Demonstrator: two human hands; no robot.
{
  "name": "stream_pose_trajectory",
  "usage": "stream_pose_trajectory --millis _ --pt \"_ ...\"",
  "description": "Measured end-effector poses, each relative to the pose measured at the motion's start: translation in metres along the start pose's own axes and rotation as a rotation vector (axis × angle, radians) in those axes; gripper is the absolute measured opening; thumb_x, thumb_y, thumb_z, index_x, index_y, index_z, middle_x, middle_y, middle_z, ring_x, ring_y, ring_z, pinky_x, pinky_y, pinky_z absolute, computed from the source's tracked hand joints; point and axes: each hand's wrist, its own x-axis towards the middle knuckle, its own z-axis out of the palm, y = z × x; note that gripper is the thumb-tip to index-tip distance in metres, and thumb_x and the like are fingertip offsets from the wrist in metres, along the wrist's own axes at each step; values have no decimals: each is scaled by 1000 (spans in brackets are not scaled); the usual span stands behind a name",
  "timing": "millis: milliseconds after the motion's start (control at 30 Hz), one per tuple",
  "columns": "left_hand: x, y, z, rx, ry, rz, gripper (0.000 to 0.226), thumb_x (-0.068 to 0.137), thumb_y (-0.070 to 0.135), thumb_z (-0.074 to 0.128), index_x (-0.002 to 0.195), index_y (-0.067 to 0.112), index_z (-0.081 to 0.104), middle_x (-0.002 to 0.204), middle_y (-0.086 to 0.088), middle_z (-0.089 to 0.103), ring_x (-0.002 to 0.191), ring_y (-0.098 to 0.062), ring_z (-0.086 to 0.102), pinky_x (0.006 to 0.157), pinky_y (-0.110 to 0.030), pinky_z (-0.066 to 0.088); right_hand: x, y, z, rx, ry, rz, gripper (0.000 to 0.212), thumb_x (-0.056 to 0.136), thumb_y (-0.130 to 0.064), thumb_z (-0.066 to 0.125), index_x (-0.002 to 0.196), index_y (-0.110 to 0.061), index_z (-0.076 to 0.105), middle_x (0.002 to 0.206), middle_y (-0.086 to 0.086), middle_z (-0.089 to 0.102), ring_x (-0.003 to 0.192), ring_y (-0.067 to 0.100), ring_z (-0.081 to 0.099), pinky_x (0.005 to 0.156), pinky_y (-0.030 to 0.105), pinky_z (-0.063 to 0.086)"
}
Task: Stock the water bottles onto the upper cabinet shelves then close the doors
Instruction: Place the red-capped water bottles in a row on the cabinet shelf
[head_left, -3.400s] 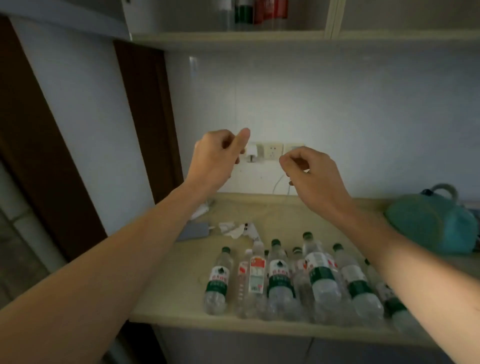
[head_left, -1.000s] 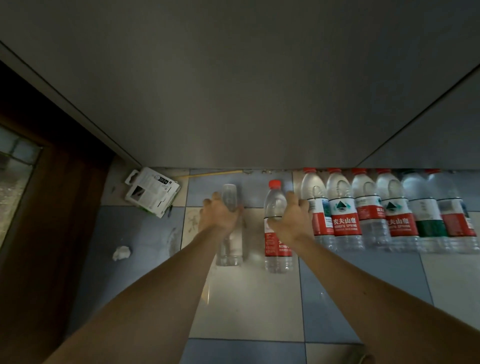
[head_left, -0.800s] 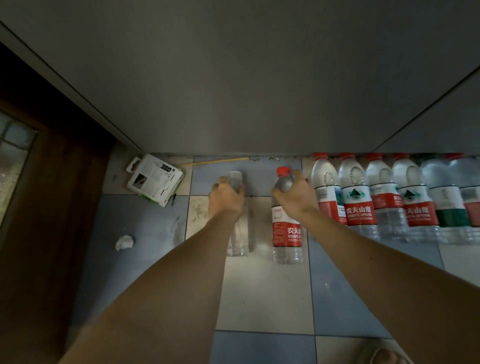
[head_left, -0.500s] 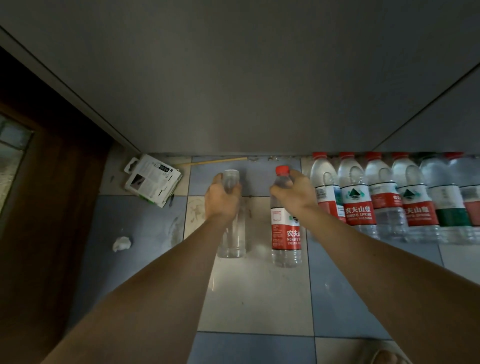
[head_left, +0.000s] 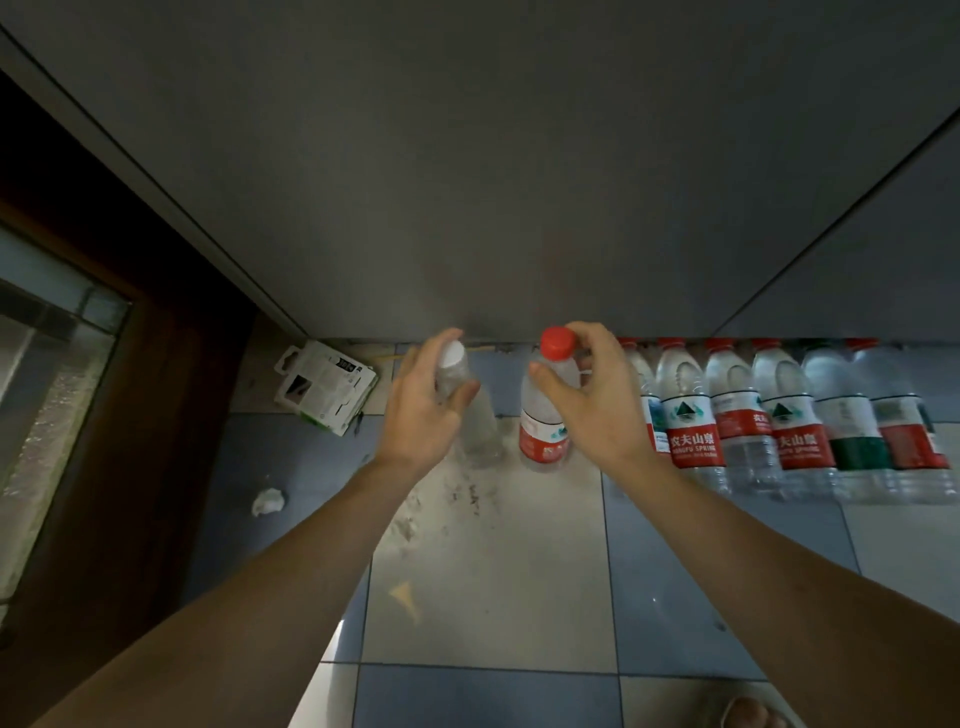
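Above a blue-and-white tiled floor (head_left: 483, 587), the left hand (head_left: 423, 415) grips a clear, white-capped, label-less plastic bottle (head_left: 470, 410) by its neck; the right hand (head_left: 592, 405) grasps a clear, red-capped, red-labelled plastic water bottle (head_left: 545, 415) likewise. Both look light for their size but smooth and squeezable (the neck seems the firmest hold). More bottles (head_left: 789, 421) line the grey cabinet base.

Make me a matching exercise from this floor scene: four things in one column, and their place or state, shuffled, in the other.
Things:
1. red-capped bottle
2. white-capped bottle
3. crumpled paper
4. cardboard package

Places or states:
A. gripped by left hand
B. flat on the floor against the cabinet base
C. gripped by right hand
D. loose on a blue tile, far left

Pairs: 1-C, 2-A, 3-D, 4-B
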Motion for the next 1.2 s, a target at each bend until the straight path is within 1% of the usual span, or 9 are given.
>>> stream_pose_trajectory --millis 100,200,300,500,600,800,967,1100,1200 --pt "-7 4 -6 92 12 91 53 89 13 73 136 27 54 119 5 52 113 -16 52 98 -29 44 -7 -4 0 -65 26 -107 35 85 -28 77 113 -23 57 110 -5 57 104 22 58 91 47 51" --pt "-12 5 -6 137 9 163 57 86 7 75 137 21 55 118 7 52 110 -4 48 95 -3 31 -9 -8 4 -108 30 -135 37 84 -25 79 115 -19 58 110 -3 57 105 23 57 91 47 51" --pt "-18 2 -3 165 -6 195 62 83 5 78 140 16 54 119 4 53 104 8 39 91 6 24 -12 -11 8 -126 9 -132 40 85 -25 78 118 -19 57 114 -2 57 108 21 56 94 44 50" --pt "-23 -10 3 -4 -31 -38 67 76 24 85 132 28 48 123 13 57 115 -9 54 96 -23 44 -18 3 9 -113 37 -72 49 79 -34 80 119 -29 52 116 -8 56 108 10 56 95 36 51" --pt "-25 -23 11 -88 -37 -154 75 66 28 92 124 35 45 116 22 57 111 -10 58 93 -27 48 -17 18 12 -102 -17 6 63 73 -42 82 125 -34 49 122 -12 57 112 10 58 96 37 52" --pt "-26 -51 35 -133 3 -227 85 63 23 93 133 30 46 123 9 62 115 -13 58 100 -38 50 -14 54 26 -47 -122 146 64 73 -37 88 122 -36 48 120 -11 62 107 3 61 90 31 56" --pt "-21 -59 43 -130 7 -238 79 61 25 93 124 40 48 110 22 64 104 -1 62 91 -31 51 -6 63 31 35 -170 194 60 73 -20 89 119 -31 52 103 -25 62 88 -24 57 67 0 44" --pt "-26 -49 38 -152 25 -251 75 63 15 93 124 33 52 110 18 66 103 1 63 88 -20 50 -6 53 23 63 -206 204 60 72 -21 89 121 -27 55 104 -22 63 88 -21 59 67 1 45" --pt "-36 -20 19 -160 41 -258 73 63 14 94 120 33 53 104 24 64 93 18 59 73 -1 43 -16 29 4 83 -238 212 66 72 -29 90 128 -25 55 114 -13 67 102 1 65 83 19 54"
